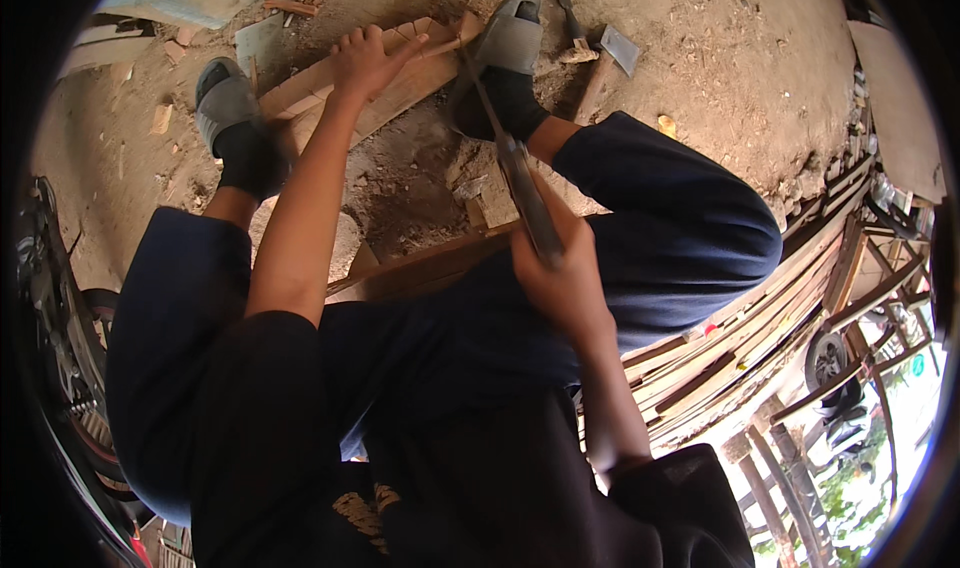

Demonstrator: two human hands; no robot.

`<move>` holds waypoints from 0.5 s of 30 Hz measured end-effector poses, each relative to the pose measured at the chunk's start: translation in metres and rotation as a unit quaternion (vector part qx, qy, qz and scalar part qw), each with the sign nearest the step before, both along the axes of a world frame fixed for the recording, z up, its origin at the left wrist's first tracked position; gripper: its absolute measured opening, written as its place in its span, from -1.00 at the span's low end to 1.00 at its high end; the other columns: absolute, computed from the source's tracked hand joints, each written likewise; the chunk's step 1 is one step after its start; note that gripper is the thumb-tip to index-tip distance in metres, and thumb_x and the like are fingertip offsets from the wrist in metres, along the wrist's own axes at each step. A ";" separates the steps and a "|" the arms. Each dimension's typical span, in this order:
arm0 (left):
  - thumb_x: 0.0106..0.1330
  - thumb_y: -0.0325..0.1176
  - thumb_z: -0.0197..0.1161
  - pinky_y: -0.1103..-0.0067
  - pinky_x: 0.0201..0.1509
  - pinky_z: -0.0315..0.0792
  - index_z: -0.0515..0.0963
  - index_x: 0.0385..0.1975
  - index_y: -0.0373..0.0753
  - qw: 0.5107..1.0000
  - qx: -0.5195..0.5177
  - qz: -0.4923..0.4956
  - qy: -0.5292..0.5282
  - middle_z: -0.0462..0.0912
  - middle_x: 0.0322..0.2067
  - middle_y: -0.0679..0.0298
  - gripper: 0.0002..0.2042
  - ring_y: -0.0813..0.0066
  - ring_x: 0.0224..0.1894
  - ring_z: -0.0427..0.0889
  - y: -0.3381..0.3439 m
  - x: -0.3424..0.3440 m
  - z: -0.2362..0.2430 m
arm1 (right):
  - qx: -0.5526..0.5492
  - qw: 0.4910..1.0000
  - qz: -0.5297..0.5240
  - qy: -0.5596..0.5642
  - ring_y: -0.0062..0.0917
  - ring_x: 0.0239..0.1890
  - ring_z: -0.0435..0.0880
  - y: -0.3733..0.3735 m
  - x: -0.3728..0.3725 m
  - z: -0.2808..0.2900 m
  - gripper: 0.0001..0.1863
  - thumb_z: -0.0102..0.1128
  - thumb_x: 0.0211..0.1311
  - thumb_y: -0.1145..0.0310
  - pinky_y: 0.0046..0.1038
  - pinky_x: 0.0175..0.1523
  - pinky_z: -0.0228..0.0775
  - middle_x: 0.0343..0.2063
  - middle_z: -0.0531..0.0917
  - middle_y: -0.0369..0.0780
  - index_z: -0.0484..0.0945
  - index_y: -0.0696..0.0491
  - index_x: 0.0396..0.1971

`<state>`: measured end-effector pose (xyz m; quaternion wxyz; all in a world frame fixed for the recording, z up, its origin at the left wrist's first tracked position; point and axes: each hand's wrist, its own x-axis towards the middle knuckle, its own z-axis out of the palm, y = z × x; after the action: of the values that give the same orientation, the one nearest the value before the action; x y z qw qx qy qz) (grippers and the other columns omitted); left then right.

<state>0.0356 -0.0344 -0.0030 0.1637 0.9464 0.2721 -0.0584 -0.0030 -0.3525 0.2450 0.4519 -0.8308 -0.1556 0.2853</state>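
Here, bladed tool [514, 161] in right hand [565, 283]

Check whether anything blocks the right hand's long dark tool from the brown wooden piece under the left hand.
Nothing visible: the tool extends to the right end of the wooden piece, close beside a grey sandal; contact is unclear.

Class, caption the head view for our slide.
Left hand on a wooden block, right hand gripping a long-bladed tool, above bare earth.
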 end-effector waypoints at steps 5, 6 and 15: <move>0.20 0.61 -0.10 0.09 0.32 0.24 0.50 0.02 -0.37 1.000 0.000 -0.001 0.009 0.52 0.07 -0.19 -0.03 -0.12 0.19 0.47 0.014 -0.004 -0.001 | -0.009 1.000 0.015 0.006 -0.06 -0.27 0.76 -0.019 -0.009 0.016 -0.40 0.10 0.20 0.59 -0.33 -0.16 0.55 -0.44 0.65 0.10 0.36 0.25 0.30; 0.21 0.61 -0.10 0.09 0.32 0.24 0.50 0.01 -0.37 1.000 0.007 -0.003 0.001 0.52 0.08 -0.19 -0.04 -0.12 0.19 0.47 0.010 -0.004 0.000 | 0.001 1.000 0.014 -0.006 -0.06 -0.26 0.76 -0.028 -0.014 0.020 -0.40 0.10 0.20 0.59 -0.33 -0.16 0.55 -0.44 0.65 0.10 0.36 0.25 0.30; 0.14 0.66 -0.12 0.07 0.39 0.17 0.44 0.22 -0.25 0.999 -0.028 0.018 0.035 0.45 0.18 -0.20 0.02 -0.15 0.29 0.38 0.005 -0.001 0.011 | -0.006 1.000 0.008 0.018 -0.05 -0.21 0.77 -0.011 -0.003 0.009 -0.41 0.09 0.19 0.61 -0.32 -0.12 0.56 -0.34 0.67 0.15 0.37 0.26 0.29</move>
<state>0.0344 -0.0294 0.0083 0.1819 0.9338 0.2926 -0.0964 -0.0061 -0.3637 0.2541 0.4473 -0.8269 -0.1528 0.3047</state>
